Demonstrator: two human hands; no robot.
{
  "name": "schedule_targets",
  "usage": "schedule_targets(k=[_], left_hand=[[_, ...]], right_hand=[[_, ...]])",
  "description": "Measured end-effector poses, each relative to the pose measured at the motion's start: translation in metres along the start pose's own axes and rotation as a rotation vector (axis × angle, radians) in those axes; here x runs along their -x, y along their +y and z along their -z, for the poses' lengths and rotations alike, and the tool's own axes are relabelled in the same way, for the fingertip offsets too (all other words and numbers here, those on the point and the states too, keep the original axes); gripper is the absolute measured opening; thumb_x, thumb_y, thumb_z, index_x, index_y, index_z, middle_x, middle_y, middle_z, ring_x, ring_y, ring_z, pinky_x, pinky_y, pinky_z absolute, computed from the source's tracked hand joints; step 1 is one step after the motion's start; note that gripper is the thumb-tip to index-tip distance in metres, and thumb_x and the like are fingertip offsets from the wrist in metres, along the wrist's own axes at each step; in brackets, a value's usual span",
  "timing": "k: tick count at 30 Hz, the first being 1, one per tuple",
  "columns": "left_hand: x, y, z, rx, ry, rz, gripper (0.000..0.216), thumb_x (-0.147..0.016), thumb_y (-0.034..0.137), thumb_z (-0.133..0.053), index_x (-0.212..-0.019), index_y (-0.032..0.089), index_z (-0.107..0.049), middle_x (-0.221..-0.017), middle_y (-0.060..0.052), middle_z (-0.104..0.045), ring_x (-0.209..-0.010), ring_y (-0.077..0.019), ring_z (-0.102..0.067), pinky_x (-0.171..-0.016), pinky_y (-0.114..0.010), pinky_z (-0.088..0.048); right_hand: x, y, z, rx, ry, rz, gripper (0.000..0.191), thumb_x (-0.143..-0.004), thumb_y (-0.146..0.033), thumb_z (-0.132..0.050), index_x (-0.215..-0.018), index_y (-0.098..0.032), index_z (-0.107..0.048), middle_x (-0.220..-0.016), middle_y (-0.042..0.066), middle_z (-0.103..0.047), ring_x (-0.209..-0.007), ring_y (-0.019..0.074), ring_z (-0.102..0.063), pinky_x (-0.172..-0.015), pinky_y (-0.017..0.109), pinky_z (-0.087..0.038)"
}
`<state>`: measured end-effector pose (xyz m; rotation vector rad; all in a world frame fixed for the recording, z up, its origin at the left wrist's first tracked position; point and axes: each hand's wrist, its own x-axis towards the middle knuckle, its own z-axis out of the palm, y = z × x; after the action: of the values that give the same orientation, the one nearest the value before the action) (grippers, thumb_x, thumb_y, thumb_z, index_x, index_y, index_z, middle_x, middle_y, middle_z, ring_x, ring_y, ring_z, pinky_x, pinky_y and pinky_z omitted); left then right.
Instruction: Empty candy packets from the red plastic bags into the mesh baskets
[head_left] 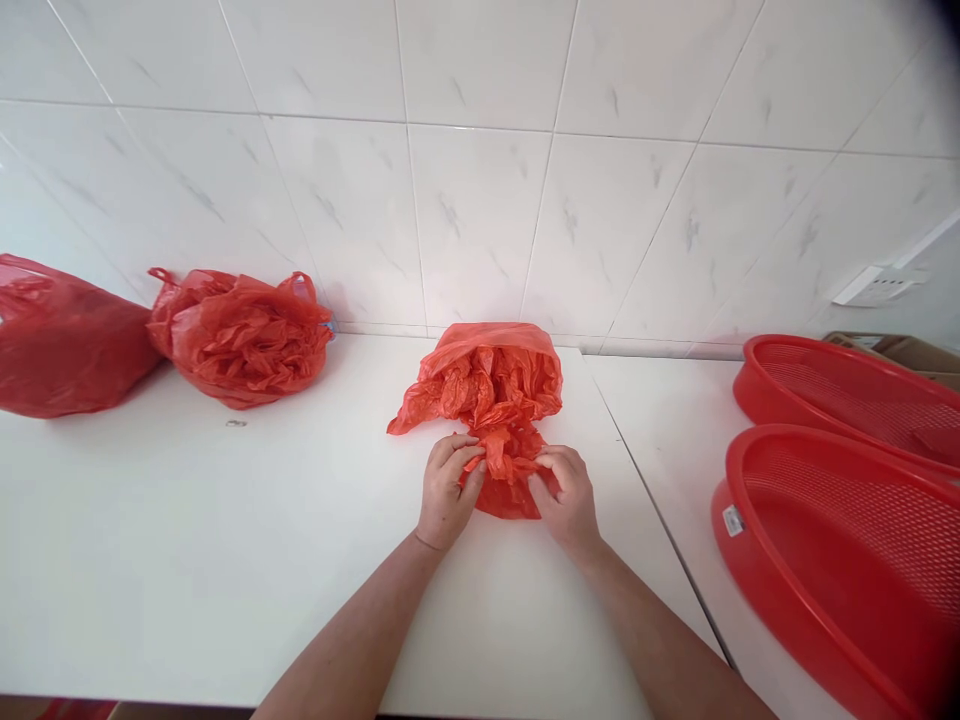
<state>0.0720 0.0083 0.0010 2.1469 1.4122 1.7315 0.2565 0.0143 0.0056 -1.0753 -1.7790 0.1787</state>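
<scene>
Both hands' grip: pinching crumpled red bag (508,470) | left hand (448,490) | right hand (568,497)

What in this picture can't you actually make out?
Head view only:
- Inside of the middle bag: crumpled plastic hides any contents.
- The piece under the left hand and right hand: the fingers cover part of it.
- Far-left bag: cut off by the edge.
- Small object on the table: too small.
- Baskets: cut off at the right.

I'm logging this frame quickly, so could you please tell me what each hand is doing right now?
Left hand: closed, pinching the red plastic bag.
Right hand: closed, gripping the same bag.
</scene>
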Motion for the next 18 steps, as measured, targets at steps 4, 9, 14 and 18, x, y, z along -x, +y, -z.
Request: schedule_targets(k=[4, 9, 14, 18], left_hand=[[0.001, -0.003, -0.002, -0.029, -0.011, 0.007, 0.016, -0.082, 0.014, -0.056, -0.095, 0.022, -0.061, -0.105, -0.006, -0.058, -0.1, -0.0192, -0.055, -0.085, -0.039, -0.049], [0.002, -0.004, -0.002, -0.029, -0.014, -0.005, 0.015, -0.082, 0.015, -0.056, -0.094, 0.022, -0.06, -0.104, -0.006, -0.059, -0.1, -0.0194, -0.055, -0.085, -0.039, -0.05], [0.001, -0.002, -0.001, -0.019, -0.013, -0.006, 0.014, -0.082, 0.016, -0.056, -0.094, 0.021, -0.061, -0.102, -0.006, -0.06, -0.099, -0.0193, -0.056, -0.085, -0.039, -0.05], [0.001, -0.002, -0.002, -0.005, -0.019, -0.002, 0.012, -0.083, 0.018, -0.057, -0.093, 0.022, -0.061, -0.101, -0.006, -0.061, -0.098, -0.0199, -0.057, -0.084, -0.041, -0.051]], right_hand=[[0.0, -0.005, 0.003, -0.011, -0.067, 0.043, 0.028, -0.077, -0.015, -0.052, -0.104, -0.023, -0.055, -0.106, 0.008, -0.059, -0.104, 0.0243, -0.054, -0.089, 0.045, -0.045], [-0.001, -0.011, 0.0, 0.009, -0.16, 0.188, 0.047, -0.074, -0.027, -0.061, -0.12, -0.022, -0.05, -0.113, 0.009, -0.059, -0.115, 0.0276, -0.049, -0.1, 0.048, -0.038], [0.003, -0.016, 0.002, -0.069, -0.217, 0.089, 0.044, -0.08, -0.026, -0.053, -0.123, -0.023, -0.048, -0.112, 0.008, -0.061, -0.109, 0.025, -0.053, -0.096, 0.044, -0.042], [0.007, -0.018, 0.005, -0.179, -0.298, 0.002, 0.06, -0.08, -0.04, -0.053, -0.135, -0.023, -0.036, -0.123, 0.011, -0.054, -0.113, 0.0272, -0.052, -0.098, 0.046, -0.041]])
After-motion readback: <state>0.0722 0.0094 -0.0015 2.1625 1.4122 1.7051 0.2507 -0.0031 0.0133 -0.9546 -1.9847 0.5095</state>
